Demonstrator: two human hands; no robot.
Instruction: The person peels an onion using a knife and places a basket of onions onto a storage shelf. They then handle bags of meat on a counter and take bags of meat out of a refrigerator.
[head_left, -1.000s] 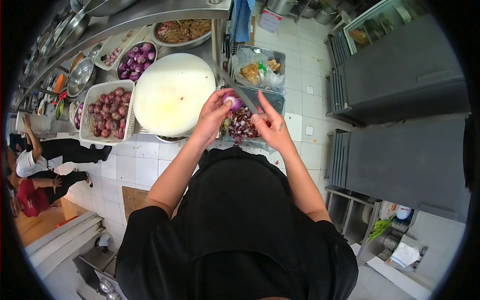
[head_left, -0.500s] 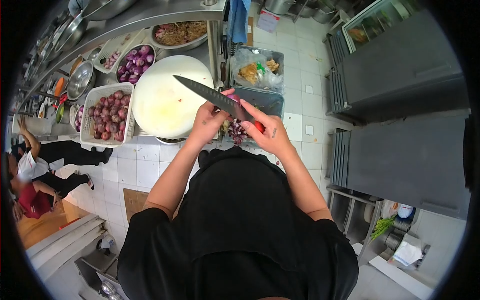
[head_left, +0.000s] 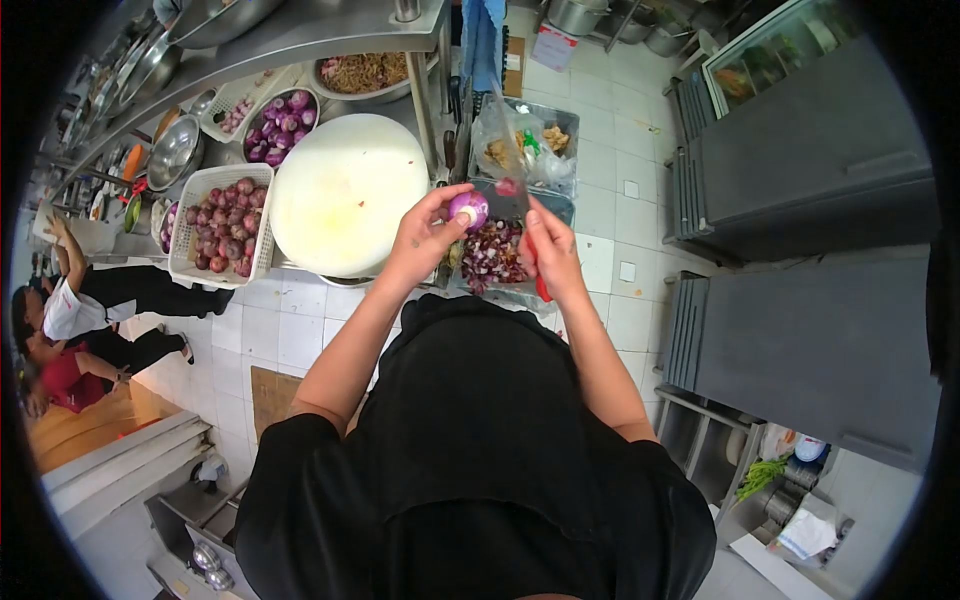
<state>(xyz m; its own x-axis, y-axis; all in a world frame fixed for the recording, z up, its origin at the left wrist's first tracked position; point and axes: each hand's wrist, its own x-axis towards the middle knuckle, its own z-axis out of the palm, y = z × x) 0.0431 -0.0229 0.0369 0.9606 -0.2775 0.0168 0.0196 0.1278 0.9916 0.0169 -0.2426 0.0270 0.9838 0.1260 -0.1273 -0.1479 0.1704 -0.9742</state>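
My left hand holds a purple onion between thumb and fingers, its pale cut end facing me. In my right hand is the red handle of a knife, whose blurred blade points away from me. Below both hands is a bin with onion peelings in it. A reddish scrap shows beside the blade. Left of my hands lies a round white cutting board with small scraps on it.
A white basket holds several unpeeled onions; a bowl of peeled onions is behind it. Another bin holds plastic bags. Two people stand at the far left. Grey cabinets line the right side.
The knife blade has swung from pointing left over the board to pointing away from me. My hands have moved apart, and the onion shows fully again. The view has shifted slightly.
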